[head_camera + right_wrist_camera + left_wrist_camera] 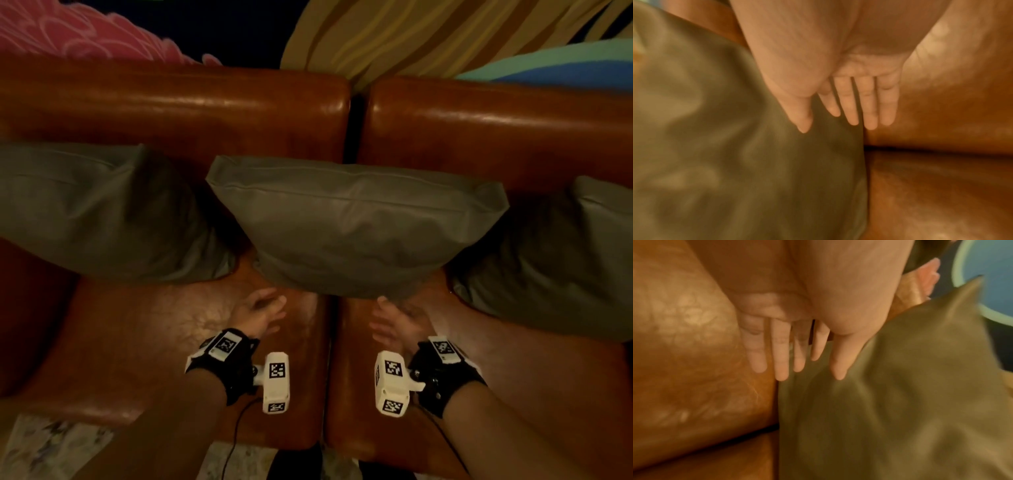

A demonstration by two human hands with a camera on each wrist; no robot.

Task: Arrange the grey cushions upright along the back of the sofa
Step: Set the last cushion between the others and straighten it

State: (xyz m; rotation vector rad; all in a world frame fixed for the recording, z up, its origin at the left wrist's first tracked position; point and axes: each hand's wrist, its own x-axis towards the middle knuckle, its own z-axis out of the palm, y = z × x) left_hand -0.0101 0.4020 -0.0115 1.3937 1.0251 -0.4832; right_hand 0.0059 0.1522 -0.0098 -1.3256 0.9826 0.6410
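Three grey cushions lean upright against the brown leather sofa back (205, 113): a left cushion (102, 212), a middle cushion (356, 222) and a right cushion (561, 260). My left hand (262, 310) hovers just below the middle cushion's lower left edge, fingers straight, holding nothing. My right hand (394, 318) is below its lower right edge, likewise open. In the left wrist view the left hand (797, 353) spreads its straight fingers beside the grey cushion (900, 402). In the right wrist view the right hand (846, 104) does the same beside the cushion (735, 146). I cannot tell whether fingertips touch the fabric.
The two seat cushions (171, 342) meet at a seam under my hands. Behind the sofa back lie a pink patterned fabric (68, 31), a striped yellow fabric (428, 31) and a blue-and-teal shape (565, 65). A pale patterned rug (41, 448) lies before the sofa.
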